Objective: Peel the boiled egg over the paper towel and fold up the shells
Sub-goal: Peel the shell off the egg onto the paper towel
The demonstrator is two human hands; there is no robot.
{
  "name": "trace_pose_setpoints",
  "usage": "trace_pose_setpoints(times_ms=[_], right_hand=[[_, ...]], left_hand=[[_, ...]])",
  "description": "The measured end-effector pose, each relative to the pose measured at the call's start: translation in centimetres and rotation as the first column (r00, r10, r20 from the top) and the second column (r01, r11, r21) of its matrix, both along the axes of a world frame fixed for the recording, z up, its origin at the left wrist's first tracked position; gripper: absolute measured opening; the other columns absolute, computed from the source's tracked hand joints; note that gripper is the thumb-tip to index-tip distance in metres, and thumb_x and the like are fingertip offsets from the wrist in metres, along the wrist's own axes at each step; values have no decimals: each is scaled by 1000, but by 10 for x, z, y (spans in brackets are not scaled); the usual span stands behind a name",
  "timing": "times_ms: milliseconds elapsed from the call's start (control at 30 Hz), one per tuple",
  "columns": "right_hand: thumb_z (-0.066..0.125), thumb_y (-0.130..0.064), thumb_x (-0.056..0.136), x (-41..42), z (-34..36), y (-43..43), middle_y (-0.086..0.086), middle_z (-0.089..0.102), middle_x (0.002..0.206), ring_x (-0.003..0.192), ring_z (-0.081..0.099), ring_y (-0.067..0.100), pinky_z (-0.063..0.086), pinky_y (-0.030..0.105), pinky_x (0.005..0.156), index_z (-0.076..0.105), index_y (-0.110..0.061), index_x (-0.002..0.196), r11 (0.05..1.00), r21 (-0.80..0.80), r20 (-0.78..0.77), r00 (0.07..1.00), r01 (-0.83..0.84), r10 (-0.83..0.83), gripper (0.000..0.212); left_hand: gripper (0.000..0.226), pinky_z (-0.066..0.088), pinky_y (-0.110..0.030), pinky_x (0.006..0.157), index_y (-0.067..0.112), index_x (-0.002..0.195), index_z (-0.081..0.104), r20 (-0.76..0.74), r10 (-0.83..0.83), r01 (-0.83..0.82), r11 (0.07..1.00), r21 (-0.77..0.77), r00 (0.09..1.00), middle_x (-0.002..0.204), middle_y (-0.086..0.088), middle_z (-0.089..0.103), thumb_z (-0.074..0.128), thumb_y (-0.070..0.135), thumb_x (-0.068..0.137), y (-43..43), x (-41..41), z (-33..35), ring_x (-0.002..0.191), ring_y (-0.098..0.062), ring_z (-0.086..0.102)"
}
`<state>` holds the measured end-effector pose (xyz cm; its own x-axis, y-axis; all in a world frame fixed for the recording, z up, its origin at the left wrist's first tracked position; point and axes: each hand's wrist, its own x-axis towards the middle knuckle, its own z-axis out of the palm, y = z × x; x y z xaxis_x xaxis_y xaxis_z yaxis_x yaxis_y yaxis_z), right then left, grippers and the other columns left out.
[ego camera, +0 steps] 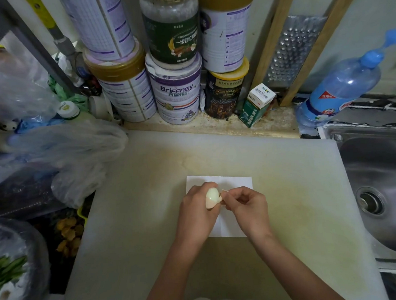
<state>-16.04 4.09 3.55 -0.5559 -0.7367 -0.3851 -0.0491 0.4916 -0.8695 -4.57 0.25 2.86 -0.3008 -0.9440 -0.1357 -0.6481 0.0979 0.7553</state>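
Fingers: left hand grips egg; right hand pinches shell flap above paper towel.

Looking down on a pale worktop backing onto a whitish wall; seeing stacked tins and a grater leaning there, a steel sink lying right, plastic bags crowding left.

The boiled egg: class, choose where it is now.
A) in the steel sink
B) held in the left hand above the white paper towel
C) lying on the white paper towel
B: the left hand grips the partly peeled boiled egg over the white paper towel, while the right hand pinches a tan shell flap.
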Motion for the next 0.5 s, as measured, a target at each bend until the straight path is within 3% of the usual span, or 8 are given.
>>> trace_pose_setpoints(times_ms=[233, 367, 433, 500], right_hand=[[72, -14, 78, 0, 1, -3, 1, 72, 69, 71, 70, 18, 57, 40, 78, 67, -14, 64, 1000, -12, -39, 999, 20, -20, 15], [72, -14, 79, -18, 6, -13, 2, 73, 70, 72, 71, 18, 57, 38, 77, 67, -13, 64, 999, -38, -37, 999, 37, -39, 16], [73, -15, 77, -26, 7, -18, -1, 72, 65, 69, 70, 13, 56, 34, 74, 67, -15, 61, 999, 3, -68, 996, -52, 52, 17], [74, -15, 76, -27, 3, -18, -3, 70, 60, 62, 67, 6, 54, 28, 69, 66, -15, 59, 986, 82, -93, 983, -148, 156, 18]], left_hand=[[30, 39, -23, 67, 27, 109, 62, 48, -32, 33, 999, -17, 998, 101, 0, 62, 68, 23, 80, -2, -1, 2, 81, -17, 56], [40, 44, -22, 76, 27, 116, 61, 94, 0, -7, 997, 81, 996, 108, 1, 64, 70, 18, 77, -2, 8, -6, 93, -18, 60], [42, 51, -25, 78, 29, 111, 64, -79, 129, -106, 963, 249, 988, 106, 3, 66, 76, 17, 73, -2, 14, -7, 88, -15, 62], [39, 58, -33, 77, 32, 102, 65, -314, 292, -123, 879, 461, 903, 103, 0, 67, 79, 13, 71, -1, 19, -5, 82, -12, 64]])
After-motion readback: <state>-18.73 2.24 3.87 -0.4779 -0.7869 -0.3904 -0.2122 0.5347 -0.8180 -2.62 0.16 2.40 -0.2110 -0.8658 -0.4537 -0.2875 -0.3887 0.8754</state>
